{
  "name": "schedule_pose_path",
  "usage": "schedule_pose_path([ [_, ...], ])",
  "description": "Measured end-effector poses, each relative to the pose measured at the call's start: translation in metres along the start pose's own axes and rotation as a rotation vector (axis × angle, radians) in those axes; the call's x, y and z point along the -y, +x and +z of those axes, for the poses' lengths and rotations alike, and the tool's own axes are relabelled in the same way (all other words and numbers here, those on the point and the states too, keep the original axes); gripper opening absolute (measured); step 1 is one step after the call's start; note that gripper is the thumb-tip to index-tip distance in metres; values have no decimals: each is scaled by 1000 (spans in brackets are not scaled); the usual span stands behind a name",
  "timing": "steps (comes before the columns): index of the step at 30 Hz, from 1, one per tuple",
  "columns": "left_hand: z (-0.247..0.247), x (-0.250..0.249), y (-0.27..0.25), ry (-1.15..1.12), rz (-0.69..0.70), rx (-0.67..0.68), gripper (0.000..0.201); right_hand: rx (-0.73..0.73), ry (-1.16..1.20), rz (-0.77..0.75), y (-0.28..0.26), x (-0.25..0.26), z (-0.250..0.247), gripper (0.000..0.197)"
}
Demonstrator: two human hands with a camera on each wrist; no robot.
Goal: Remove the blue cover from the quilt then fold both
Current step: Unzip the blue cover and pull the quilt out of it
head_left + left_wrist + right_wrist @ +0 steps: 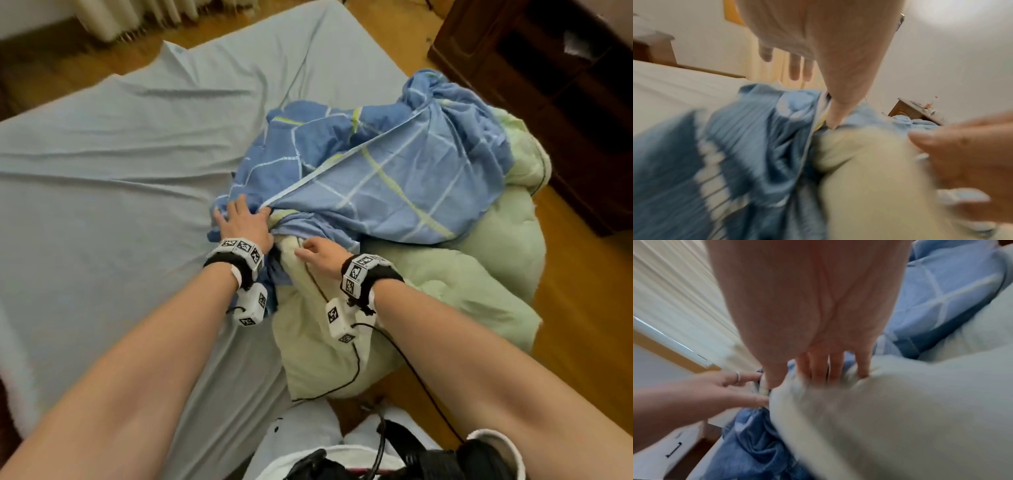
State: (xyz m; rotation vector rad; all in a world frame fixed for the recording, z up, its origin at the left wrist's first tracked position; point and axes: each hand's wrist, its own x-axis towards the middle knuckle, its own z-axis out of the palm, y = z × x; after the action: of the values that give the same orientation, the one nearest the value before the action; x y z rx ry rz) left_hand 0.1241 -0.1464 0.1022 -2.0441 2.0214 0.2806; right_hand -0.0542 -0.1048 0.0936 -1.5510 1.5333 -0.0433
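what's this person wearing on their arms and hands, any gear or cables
Both forearms are bare, with no sleeves. Each wrist carries a black band ringed with white blocks printed with black square markers, and a white camera box hangs below. Thin black cables run back toward the body. The left hand wears a silver ring; the right hand shows none.

Wooden floor [582, 308], dark wooden cabinet [548, 85], pale curtain [120, 17], bed [102, 171].
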Motion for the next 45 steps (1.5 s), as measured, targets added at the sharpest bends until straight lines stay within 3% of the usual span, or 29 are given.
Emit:
schedule_pose_path([
  [3, -2, -28, 4, -105, 67, 49, 44, 17, 89, 66, -15, -30, -9, 50],
  [9, -12, -97, -3, -316, 180, 174, 41, -129, 43, 227, -48, -111, -69, 34],
  [16, -25, -221, -30, -323, 394, 281, 41, -201, 182, 374, -126, -216, -127, 33],
  [22, -39, -364, -61, -250, 546, 237, 40, -387, 259, 347, -204, -306, -212, 33],
  [28, -51, -545, -90, -153, 620, 185, 38, -495, 175, 284, -298, -441, -319, 33],
  [35, -64, -762, -144, -86, 699, 300, 37, -441, 26, 296, -404, -606, -425, 39],
  [39, -73, -841, -146, -166, 714, 335, 33, -405, -34, 318, -427, -684, -477, 42],
  [45, -81, -941, -94, -152, 661, 342, 30, -342, -59, 331, -412, -778, -562, 45],
])
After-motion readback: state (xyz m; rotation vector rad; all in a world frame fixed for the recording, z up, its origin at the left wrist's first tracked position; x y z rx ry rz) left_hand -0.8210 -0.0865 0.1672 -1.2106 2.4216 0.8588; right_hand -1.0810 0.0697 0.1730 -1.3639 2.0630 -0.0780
